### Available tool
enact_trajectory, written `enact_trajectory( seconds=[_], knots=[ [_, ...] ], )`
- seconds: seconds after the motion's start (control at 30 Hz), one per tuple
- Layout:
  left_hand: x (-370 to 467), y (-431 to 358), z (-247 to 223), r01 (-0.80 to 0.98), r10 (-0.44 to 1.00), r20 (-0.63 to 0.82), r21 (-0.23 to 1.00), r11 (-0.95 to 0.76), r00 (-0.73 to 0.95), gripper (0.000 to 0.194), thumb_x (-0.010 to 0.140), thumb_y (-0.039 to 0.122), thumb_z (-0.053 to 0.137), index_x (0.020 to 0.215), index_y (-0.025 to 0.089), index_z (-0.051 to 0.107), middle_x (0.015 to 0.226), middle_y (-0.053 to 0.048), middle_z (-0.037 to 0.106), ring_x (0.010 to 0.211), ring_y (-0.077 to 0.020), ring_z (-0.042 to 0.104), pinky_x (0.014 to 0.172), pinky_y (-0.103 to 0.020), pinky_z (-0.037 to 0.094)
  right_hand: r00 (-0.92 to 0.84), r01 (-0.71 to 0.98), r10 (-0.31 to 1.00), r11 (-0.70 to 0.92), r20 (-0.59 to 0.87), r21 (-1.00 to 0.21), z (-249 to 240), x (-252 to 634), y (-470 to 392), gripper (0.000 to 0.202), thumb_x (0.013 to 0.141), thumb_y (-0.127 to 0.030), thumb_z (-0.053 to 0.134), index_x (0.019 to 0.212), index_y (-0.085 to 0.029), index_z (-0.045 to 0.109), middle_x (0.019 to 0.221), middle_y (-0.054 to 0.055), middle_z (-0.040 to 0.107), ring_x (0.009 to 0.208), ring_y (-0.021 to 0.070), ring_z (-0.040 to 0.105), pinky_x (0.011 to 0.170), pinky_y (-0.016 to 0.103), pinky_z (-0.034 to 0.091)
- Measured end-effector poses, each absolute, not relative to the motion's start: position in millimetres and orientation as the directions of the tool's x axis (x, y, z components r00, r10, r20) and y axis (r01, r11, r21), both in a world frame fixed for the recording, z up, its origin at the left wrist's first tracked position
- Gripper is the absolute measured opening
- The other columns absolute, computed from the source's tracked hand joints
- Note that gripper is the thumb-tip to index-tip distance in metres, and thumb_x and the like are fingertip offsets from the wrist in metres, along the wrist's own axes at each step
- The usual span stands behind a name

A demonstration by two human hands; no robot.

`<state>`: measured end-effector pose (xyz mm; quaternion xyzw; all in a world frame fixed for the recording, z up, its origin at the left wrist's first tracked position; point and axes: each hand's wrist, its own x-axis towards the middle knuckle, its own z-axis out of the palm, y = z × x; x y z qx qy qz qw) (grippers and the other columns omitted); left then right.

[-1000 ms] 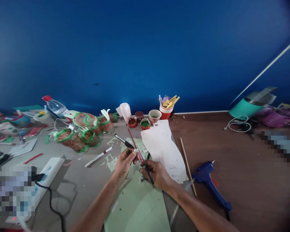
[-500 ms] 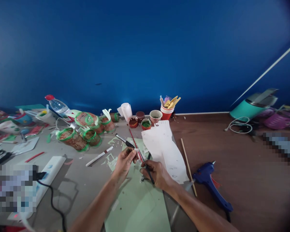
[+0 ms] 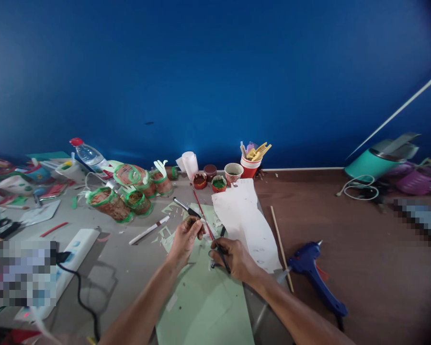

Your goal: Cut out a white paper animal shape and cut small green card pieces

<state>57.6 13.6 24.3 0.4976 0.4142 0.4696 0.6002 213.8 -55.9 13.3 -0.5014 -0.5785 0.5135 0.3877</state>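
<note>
Over a pale green sheet, my left hand is closed in a pinch on a small white piece, too small to make out well. Beside it on the right, my right hand grips a thin dark tool, its upper end near the left fingertips. A red stick runs behind the hands toward the small paint cups. A black-and-silver pen-like tool lies just beyond my left hand. Torn white paper is spread behind my right hand.
A blue glue gun and a wooden stick lie on the right. Paint cups and a cup of yellow tools stand at the back. Clay-covered jars, a white marker and a power strip are left.
The view has shifted slightly, moving the table items a little to the right. Both hands keep nearly the same pose and grip; the dark tool's tip appears slightly lower.
</note>
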Motion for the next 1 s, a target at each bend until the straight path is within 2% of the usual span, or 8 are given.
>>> enact_trajectory(
  seconds=[0.27, 0.43, 0.63, 1.0],
  knots=[
    [57, 15, 26, -0.147, 0.975, 0.000, 0.989, 0.034, 0.223, 0.031, 0.077, 0.046, 0.064, 0.071, 0.017, 0.057, 0.056, 0.003, 0.053, 0.051, -0.0095, 0.046, 0.054, -0.024, 0.036, -0.186, 0.221, 0.979, -0.035, -0.078, -0.975, 12, 213, -56, 0.025, 0.077, -0.038, 0.065, 0.081, -0.014, 0.061, 0.055, -0.005, 0.041, 0.050, 0.0078, 0.036, 0.044, 0.019, 0.028],
    [59, 12, 33, -0.059, 0.971, -0.026, 0.997, 0.041, 0.236, 0.037, 0.074, 0.050, 0.065, 0.063, 0.016, 0.054, 0.056, 0.001, 0.053, 0.050, -0.0097, 0.044, 0.051, -0.024, 0.034, -0.155, 0.265, 0.981, -0.072, -0.116, -0.962, 14, 212, -57, 0.019, 0.075, -0.032, 0.065, 0.081, -0.015, 0.063, 0.056, -0.005, 0.045, 0.052, 0.0085, 0.040, 0.046, 0.019, 0.030],
    [61, 11, 31, -0.076, 0.967, -0.062, 0.994, 0.083, 0.248, 0.035, 0.074, 0.048, 0.065, 0.063, 0.016, 0.056, 0.057, 0.000, 0.053, 0.051, -0.0097, 0.043, 0.053, -0.024, 0.034, -0.162, 0.203, 0.976, -0.110, -0.145, -0.973, 21, 212, -55, 0.018, 0.073, -0.031, 0.065, 0.081, -0.016, 0.061, 0.056, -0.004, 0.048, 0.051, 0.0094, 0.043, 0.046, 0.020, 0.033],
    [57, 13, 25, -0.067, 0.950, -0.054, 0.995, 0.078, 0.307, 0.035, 0.079, 0.046, 0.063, 0.063, 0.015, 0.055, 0.059, 0.000, 0.054, 0.051, -0.0089, 0.043, 0.052, -0.023, 0.032, -0.171, 0.222, 0.978, -0.082, -0.121, -0.972, 17, 213, -55, 0.020, 0.074, -0.034, 0.066, 0.080, -0.016, 0.061, 0.055, -0.005, 0.044, 0.051, 0.0089, 0.040, 0.046, 0.020, 0.032]
  ],
)
